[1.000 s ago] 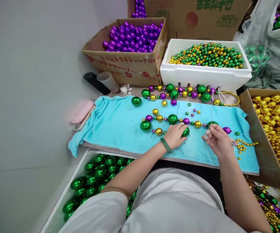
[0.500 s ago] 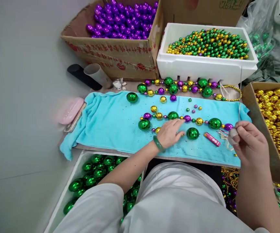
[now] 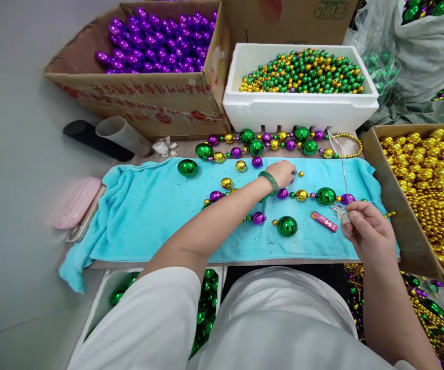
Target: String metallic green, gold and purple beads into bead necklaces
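My left hand (image 3: 281, 173), with a green bangle at the wrist, reaches over the blue towel (image 3: 141, 216). Its fingers are bent together on the small loose beads, mostly covering them; a gold one (image 3: 301, 174) lies just beside. Between thumb and fingers, my right hand (image 3: 370, 226) pinches a long thin needle (image 3: 344, 174) pointing upward; a fingertip wears a whitish wrap. A strand of green, gold and purple beads (image 3: 326, 196) runs toward this hand, partly hidden under my left forearm. Below it lies a large green bead (image 3: 287, 226). A small pink packet (image 3: 324, 221) is near my right hand.
A bead necklace (image 3: 256, 147) lies along the towel's back edge. Behind stand a carton of purple beads (image 3: 129, 87) and a white foam box (image 3: 299, 110) of small beads. At right is a carton of gold beads (image 3: 403, 221). A pink case (image 3: 77, 203) sits left.
My left hand has moved from the lower strand up and away to the small loose beads, its fingers now bent together. My right hand still holds the needle. The view has shifted to the right.
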Available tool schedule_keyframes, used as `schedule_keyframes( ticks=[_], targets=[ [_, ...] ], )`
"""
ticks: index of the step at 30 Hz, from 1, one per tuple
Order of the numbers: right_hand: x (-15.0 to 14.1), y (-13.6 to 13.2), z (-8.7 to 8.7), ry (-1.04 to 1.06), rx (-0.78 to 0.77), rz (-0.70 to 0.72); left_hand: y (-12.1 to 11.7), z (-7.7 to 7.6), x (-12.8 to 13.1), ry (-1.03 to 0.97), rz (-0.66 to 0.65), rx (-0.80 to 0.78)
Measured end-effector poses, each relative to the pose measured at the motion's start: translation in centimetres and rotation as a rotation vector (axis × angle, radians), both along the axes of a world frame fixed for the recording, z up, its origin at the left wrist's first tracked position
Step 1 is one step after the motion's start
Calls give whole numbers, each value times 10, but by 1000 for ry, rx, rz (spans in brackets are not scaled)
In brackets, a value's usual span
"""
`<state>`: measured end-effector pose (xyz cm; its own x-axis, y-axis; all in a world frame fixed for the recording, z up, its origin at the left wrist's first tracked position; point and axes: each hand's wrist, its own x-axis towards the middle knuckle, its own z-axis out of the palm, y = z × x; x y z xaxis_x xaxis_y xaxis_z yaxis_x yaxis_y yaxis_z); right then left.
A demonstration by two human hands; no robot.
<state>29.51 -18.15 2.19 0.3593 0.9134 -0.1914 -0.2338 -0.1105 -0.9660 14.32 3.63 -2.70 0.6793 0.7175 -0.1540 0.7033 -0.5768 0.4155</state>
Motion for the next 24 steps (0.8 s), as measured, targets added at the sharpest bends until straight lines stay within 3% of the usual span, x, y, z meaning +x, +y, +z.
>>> schedule_keyframes(
  ticks=[4,7,9,12,15,24],
  targets=[
    [2,-1,-7,-96,-12,-14,-3,-9,13,-12,4,-23],
    [0,0,-14,-200,-8,-49,-2,1,7,-117,57,-65],
    [-2,1,-19,-244,-8,-65,-2,16,-4,-392,183,-304],
    [-5,3,-26,-296,0,-56,-7,38,-22,-915,372,-847],
    [-8,6,-29,-317,-1,-31,-13,52,-36,-1123,434,-1115],
    [-12,11,-29,-296,-35,-32,-18,52,-41,-1168,464,-1142]
  ],
)
